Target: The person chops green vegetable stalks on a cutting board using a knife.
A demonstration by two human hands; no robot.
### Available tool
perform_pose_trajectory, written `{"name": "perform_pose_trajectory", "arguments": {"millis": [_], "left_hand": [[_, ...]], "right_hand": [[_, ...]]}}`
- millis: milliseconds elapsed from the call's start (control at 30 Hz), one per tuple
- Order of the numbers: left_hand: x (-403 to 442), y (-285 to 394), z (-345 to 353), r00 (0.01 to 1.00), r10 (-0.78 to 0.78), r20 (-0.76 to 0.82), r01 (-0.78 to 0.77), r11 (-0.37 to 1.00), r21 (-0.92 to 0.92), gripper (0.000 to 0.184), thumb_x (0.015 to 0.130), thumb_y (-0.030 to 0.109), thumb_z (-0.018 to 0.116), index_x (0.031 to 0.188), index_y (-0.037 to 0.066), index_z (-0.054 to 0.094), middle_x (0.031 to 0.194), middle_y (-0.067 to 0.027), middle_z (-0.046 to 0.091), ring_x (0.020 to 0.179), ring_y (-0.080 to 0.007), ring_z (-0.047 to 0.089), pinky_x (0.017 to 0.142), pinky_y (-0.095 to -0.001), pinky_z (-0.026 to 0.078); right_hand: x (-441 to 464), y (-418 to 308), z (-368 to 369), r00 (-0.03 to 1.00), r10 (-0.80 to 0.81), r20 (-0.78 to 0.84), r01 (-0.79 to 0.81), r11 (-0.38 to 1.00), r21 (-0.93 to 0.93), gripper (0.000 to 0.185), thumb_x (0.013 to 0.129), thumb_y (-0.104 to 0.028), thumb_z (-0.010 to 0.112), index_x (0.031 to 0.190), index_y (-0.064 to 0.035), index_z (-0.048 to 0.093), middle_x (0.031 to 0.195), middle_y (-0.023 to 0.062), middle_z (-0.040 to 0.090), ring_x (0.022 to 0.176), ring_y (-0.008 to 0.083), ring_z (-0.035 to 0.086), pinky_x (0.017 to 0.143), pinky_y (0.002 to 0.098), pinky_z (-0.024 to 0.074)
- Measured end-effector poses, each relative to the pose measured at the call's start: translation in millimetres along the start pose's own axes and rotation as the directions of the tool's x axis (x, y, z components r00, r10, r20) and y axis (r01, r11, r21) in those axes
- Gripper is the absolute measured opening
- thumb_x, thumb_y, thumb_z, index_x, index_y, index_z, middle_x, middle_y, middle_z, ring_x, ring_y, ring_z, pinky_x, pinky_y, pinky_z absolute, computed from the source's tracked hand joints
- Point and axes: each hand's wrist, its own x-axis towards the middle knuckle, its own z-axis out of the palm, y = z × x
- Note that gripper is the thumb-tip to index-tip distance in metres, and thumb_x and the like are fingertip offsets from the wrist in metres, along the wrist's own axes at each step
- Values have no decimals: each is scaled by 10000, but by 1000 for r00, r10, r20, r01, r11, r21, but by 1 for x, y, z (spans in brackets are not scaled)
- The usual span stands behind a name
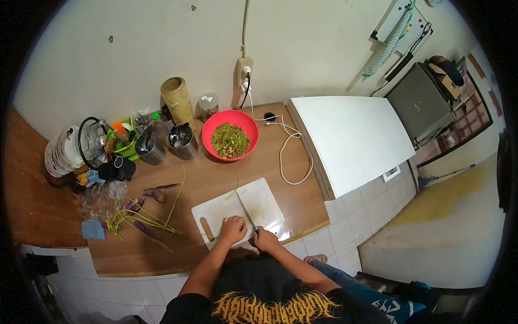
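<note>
A white cutting board (pixel 259 201) lies near the front edge of the wooden table. On it my left hand (pixel 234 230) rests with its fingers curled down. A thin green stalk (pixel 208 235) sticks out from the left side of that hand, so the hand seems to be pinning it. My right hand (pixel 265 239) is wrapped round the handle of a knife (pixel 246 208), whose blade points away across the board. Near the far edge of the board is another bit of green stalk (pixel 231 194). Behind the board, a red bowl (pixel 252 123) holds chopped greens (pixel 230 140).
Long green stalks and purple vegetables (pixel 141 227) lie to the left, beside a blue sponge (pixel 93 230). Stacked plates (pixel 60 153), metal cutlery holders (pixel 184 143) and a bamboo tube (pixel 178 100) stand behind. A white cable (pixel 281 162) and a white slab-like surface (pixel 350 140) are right. Another person's leg (pixel 334 274) shows lower right.
</note>
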Motion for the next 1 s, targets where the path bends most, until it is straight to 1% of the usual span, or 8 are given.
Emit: {"name": "perform_pose_trajectory", "arguments": {"millis": [300,367,467,533,567,733,833,1000], "left_hand": [[7,22,6,989,-145,-41,145,989,-12,72,775,181,677,787,141,619,804,-37,629,880,-277,619,837,-428,411],[8,25,11,980,-188,-60,187,982,-16,71,778,182,675,785,139,620,794,-37,627,876,-281,618,833,-428,412],[9,36,16,958,-271,-97,270,963,-23,77,786,189,671,812,128,633,821,-52,627,889,-292,616,833,-452,406],[9,54,20,910,-338,-239,375,917,132,103,804,205,669,844,112,650,869,-86,629,916,-315,612,833,-483,402],[9,57,26,906,-346,-244,386,912,140,103,804,205,669,844,112,650,869,-86,629,916,-315,612,833,-483,402],[1,76,62,857,-439,-269,476,874,91,185,824,229,684,932,81,660,940,-132,624,950,-354,600,848,-515,420],[6,93,68,834,-473,-284,503,863,41,202,818,227,701,950,79,659,938,-138,625,953,-362,602,835,-512,449],[7,110,81,813,-513,-274,527,850,-27,231,814,244,728,948,74,648,935,-151,633,949,-369,615,795,-497,479]], "right_hand": [[14,58,-58,994,-97,48,98,995,-25,380,985,-357,500,1114,-4,557,928,261,698,889,450,678,816,534,531],[17,66,-70,974,-212,81,206,976,76,371,982,-359,506,1130,-24,566,1013,265,686,966,451,658,856,526,514],[25,75,-89,946,-288,148,279,957,79,362,977,-355,513,1151,-41,570,1076,266,665,1028,449,633,887,520,498],[38,82,-100,918,-361,160,352,932,87,365,977,-357,516,1156,-43,568,1075,269,660,1027,448,631,887,519,498],[46,85,-103,894,-421,153,411,907,93,368,976,-360,519,1161,-45,566,1074,271,656,1027,448,629,887,519,497],[83,89,-122,866,-482,129,481,876,47,344,965,-370,575,1015,-34,628,991,250,665,944,446,639,839,508,510],[109,93,-130,788,-612,72,611,791,33,345,958,-371,585,1002,-32,629,973,250,666,927,444,643,825,507,513],[136,97,-142,732,-675,94,677,736,15,330,917,-337,630,949,-9,640,977,252,670,934,435,647,843,497,518]]}}
